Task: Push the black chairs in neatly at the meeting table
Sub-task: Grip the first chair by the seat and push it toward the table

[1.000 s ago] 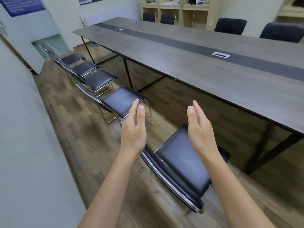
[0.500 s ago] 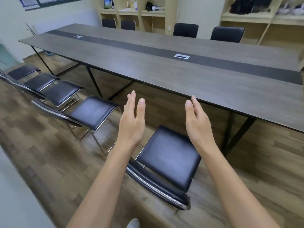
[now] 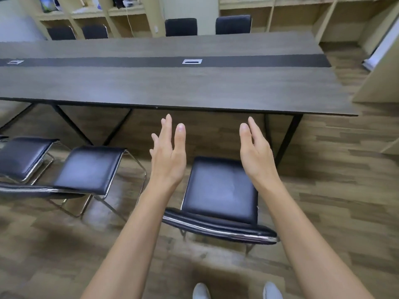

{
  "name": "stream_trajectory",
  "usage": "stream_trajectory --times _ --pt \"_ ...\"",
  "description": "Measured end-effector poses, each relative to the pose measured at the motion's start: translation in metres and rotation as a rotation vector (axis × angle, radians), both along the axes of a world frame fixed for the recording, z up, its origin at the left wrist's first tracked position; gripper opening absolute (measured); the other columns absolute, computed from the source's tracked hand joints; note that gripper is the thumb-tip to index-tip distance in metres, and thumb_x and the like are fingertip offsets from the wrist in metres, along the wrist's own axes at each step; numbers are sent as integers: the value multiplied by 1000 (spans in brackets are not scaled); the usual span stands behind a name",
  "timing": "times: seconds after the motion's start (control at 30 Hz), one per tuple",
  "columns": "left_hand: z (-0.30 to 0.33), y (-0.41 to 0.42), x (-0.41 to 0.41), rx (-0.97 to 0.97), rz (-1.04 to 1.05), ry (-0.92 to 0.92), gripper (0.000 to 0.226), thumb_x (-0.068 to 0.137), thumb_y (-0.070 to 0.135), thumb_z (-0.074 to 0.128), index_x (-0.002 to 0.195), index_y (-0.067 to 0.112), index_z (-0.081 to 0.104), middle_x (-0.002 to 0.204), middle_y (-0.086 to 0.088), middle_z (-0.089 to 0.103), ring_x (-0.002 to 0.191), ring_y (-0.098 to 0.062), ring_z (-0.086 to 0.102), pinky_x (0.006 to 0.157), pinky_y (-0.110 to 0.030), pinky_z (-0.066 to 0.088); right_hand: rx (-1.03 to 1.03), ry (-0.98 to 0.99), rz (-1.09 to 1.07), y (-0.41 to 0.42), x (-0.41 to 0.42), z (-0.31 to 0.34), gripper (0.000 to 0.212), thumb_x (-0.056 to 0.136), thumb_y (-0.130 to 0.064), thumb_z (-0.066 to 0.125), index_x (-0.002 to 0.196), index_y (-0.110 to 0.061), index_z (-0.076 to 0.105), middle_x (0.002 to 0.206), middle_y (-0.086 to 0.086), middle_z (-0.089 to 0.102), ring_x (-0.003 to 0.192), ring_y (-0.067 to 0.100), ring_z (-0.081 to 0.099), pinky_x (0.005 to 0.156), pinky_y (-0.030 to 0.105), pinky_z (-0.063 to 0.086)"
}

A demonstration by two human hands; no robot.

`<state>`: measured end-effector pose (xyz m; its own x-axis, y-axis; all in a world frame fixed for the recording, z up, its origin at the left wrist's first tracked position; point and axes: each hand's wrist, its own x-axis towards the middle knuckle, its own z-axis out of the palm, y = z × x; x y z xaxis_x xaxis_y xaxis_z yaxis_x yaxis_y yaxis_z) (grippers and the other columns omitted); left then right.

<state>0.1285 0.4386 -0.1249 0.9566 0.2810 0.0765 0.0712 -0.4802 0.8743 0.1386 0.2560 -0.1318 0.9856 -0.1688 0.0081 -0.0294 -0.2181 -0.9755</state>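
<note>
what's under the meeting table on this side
Under the meeting table only its black metal legs and bare wood floor show. No chair seat is tucked beneath; the nearest chair stands clear of the edge. Further under, the tabletop hides everything.

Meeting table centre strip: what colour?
Dark grey strip along the brown wood-grain meeting table; head view.

No legible text anywhere

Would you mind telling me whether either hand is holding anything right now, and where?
Nothing is held: the left hand and right hand hover open above the chair.
</note>
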Motion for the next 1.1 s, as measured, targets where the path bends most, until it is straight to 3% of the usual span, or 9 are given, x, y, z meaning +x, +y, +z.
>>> stream_trajectory --times 0.23,0.37,0.53,0.6,0.7,0.8,0.9,1.1 --pt "-22 14 -1 13 -110 81 62 101 63 22 158 40 13 165 15 10 154 -20 -2 123 -48 -2 -61 56 -131 -2 -21 -17 57 104 -50 32 156 -27 28 162 -12 26 148 4 20 114 20 14" --pt "-44 17 5 323 -182 159 67 99 65 19 159 34 14 167 8 10 154 -27 -1 121 -54 -6 -169 146 -144 -12 -24 -36 57 105 -47 29 157 -24 26 163 -6 24 150 10 19 118 28 13" --pt "-49 8 22 628 -289 204 68 102 59 19 159 23 20 167 0 13 153 -29 4 122 -50 4 -372 272 -82 -26 -13 -54 61 104 -51 26 157 -22 25 165 -1 20 151 16 15 120 38 14" --pt "-50 5 26 723 -344 250 69 102 58 18 159 20 21 166 -3 14 153 -31 8 122 -50 9 -581 317 -28 -30 -9 -60 59 104 -48 22 153 -17 34 159 4 32 147 24 26 114 42 24" --pt "-53 1 29 822 -410 315 69 102 58 19 157 17 23 166 -6 15 151 -34 16 119 -51 18 -793 320 11 -33 -8 -67 51 103 -44 21 123 -10 53 128 8 54 125 31 46 97 45 36" --pt "-61 -3 25 829 -439 372 65 104 54 22 151 11 32 161 -11 27 143 -34 30 110 -49 30 -839 329 15 -38 -7 -75 46 103 -43 22 105 -9 54 115 10 57 114 32 51 94 45 40" --pt "-79 -2 17 754 -446 421 62 104 51 26 145 5 37 151 -17 39 137 -35 39 107 -46 33 -793 366 30 -41 -7 -84 47 103 -41 23 107 -6 54 119 14 58 113 34 52 92 43 40" --pt "-125 14 -7 596 -410 593 74 103 55 29 158 7 16 162 -17 25 147 -32 28 116 -40 25 -608 537 14 -38 -19 -130 45 101 -45 24 106 -10 52 120 16 62 113 37 55 91 40 45"
